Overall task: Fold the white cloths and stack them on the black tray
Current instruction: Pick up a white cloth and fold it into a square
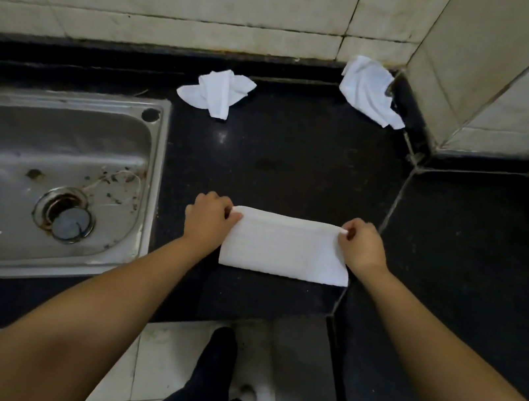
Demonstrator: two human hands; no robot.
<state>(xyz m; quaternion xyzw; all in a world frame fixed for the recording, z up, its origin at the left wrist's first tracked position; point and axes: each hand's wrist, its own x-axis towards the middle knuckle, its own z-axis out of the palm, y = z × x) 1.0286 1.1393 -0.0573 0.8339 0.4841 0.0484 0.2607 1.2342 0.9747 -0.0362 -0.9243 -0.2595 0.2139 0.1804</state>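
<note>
Beside the steel sink (53, 167), my left hand (208, 217) and right hand (364, 247), fingers pinched on the half-folded white rectangular cloth (286, 250) lying on the black stone tabletop (295, 170); I judge another fold is next.

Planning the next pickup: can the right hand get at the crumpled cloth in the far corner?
Probably yes. The right hand pinches the folded cloth; bare counter lies between it and the crumpled cloth by the wall.

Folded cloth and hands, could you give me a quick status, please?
Left hand, right hand pinching folded cloth at far corners. Two crumpled cloths waiting. No tray visible.
</note>
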